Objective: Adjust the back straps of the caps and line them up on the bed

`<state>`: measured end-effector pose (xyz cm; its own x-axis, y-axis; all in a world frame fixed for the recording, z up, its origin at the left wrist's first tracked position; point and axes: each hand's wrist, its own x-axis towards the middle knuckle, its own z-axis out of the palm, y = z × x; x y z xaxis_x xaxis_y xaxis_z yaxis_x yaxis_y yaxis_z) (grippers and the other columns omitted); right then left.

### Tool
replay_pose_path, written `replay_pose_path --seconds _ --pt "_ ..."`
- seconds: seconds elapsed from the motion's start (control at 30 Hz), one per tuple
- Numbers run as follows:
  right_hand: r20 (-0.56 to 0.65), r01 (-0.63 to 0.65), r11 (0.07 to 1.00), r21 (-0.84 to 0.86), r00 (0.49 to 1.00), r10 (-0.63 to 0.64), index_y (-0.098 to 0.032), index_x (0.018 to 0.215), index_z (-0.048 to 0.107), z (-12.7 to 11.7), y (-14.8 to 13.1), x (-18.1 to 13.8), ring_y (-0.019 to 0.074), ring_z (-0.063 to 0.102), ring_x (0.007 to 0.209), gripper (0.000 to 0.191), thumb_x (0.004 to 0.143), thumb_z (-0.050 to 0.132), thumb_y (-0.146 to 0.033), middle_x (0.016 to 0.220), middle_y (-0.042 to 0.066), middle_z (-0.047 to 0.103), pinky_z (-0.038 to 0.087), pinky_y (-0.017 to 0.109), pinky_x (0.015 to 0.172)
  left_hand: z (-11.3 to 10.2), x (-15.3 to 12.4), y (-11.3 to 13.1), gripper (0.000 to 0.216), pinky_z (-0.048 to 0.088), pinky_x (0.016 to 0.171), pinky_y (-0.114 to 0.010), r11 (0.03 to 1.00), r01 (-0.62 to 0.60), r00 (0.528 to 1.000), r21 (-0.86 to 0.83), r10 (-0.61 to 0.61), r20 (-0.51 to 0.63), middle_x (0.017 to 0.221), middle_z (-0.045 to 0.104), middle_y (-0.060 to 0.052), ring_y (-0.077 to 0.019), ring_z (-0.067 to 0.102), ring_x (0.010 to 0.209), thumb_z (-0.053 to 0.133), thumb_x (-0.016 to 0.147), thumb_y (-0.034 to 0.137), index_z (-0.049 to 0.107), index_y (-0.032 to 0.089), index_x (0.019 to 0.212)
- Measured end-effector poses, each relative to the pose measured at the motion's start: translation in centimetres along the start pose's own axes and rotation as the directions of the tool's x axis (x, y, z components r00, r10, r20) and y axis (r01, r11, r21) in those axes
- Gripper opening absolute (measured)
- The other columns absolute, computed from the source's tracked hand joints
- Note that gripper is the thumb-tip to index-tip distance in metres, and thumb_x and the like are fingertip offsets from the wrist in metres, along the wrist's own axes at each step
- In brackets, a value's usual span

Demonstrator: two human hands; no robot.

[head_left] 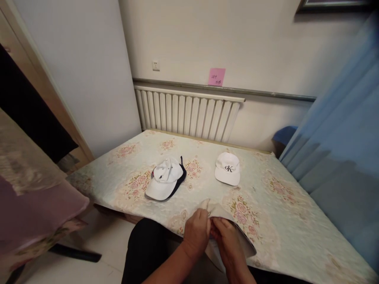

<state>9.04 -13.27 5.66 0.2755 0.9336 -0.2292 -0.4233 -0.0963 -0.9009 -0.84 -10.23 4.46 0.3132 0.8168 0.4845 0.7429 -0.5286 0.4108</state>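
A beige cap (220, 211) is between my two hands at the near edge of the bed, its brim pointing to the lower right. My left hand (197, 230) grips the cap's edge with curled fingers. Beside it my right hand (226, 236) pinches the cap's rim, its fingertips partly hidden inside. To the left lies a white cap (166, 179) with a small dark emblem, resting on a dark navy cap (180, 179) that mostly hides beneath it. Farther back on the right sits another white cap (227, 169) with black "CK" lettering.
The bed's floral cover (266, 221) spreads under the caps. A radiator (189, 110) runs along the wall behind, with a pink note (216, 77) above it. Blue curtain (340, 138) hangs at the right. Draped cloths (32, 209) stand at the left.
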Motion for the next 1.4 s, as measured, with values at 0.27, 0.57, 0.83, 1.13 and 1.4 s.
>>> replay_pose_path --seconds 0.27,0.57,0.83,1.13,1.4 --pt "-0.099 0.030 0.998 0.050 0.995 -0.025 -0.022 0.061 0.061 -0.2 -1.4 -0.2 0.0156 0.058 0.056 0.020 0.067 0.069 -0.039 0.057 -0.004 0.063 0.044 0.026 0.053 -1.3 -0.8 1.8 0.038 0.045 0.091 -0.042 0.946 -0.069 0.997 -0.318 0.076 0.010 0.110 0.057 -0.011 -0.0232 0.051 0.103 0.044 0.083 0.012 0.048 0.015 0.120" --pt "-0.086 -0.045 0.930 0.365 0.993 0.082 -0.019 0.064 0.061 -0.8 -2.3 -0.2 0.0187 0.067 0.061 0.017 0.056 0.076 -0.020 0.064 0.002 0.071 0.056 0.031 0.061 -1.4 -0.7 0.2 0.021 0.048 0.080 -0.037 0.750 0.318 0.943 -0.580 -0.312 0.114 0.089 0.064 -0.007 -0.0204 0.059 0.087 0.041 0.086 0.024 0.061 0.018 0.088" --pt "-0.031 -0.106 0.871 0.481 0.990 0.137 -0.018 0.073 0.062 -1.3 -2.8 0.1 0.0214 0.070 0.075 0.012 0.063 0.069 -0.018 0.073 0.005 0.073 0.058 0.037 0.076 -0.7 -0.7 -1.8 0.025 0.043 0.090 -0.041 0.676 0.414 0.870 -0.610 -0.490 0.047 0.098 0.060 -0.009 -0.0228 0.056 0.096 0.045 0.084 0.036 0.057 0.016 0.094" --pt "0.002 -0.108 0.816 0.568 0.991 0.131 -0.018 0.071 0.063 -1.1 -3.5 -0.4 0.0217 0.069 0.075 0.013 0.059 0.065 -0.013 0.074 0.004 0.073 0.057 0.035 0.074 0.4 -3.7 -2.9 0.053 0.036 0.102 -0.048 0.760 0.395 0.901 -0.515 -0.429 0.058 0.126 0.051 -0.016 -0.0283 0.045 0.121 0.057 0.075 0.036 0.046 0.013 0.121" --pt "-0.014 -0.008 0.901 0.433 1.000 0.016 -0.019 0.063 0.066 -1.3 -5.1 0.2 0.0226 0.066 0.070 0.009 0.057 0.068 -0.014 0.067 0.003 0.071 0.056 0.035 0.065 -0.1 0.7 -2.7 0.043 0.047 0.092 -0.042 0.882 0.363 0.931 -0.301 -0.331 0.152 0.119 0.061 -0.018 -0.0267 0.059 0.109 0.038 0.087 0.021 0.048 0.012 0.128"
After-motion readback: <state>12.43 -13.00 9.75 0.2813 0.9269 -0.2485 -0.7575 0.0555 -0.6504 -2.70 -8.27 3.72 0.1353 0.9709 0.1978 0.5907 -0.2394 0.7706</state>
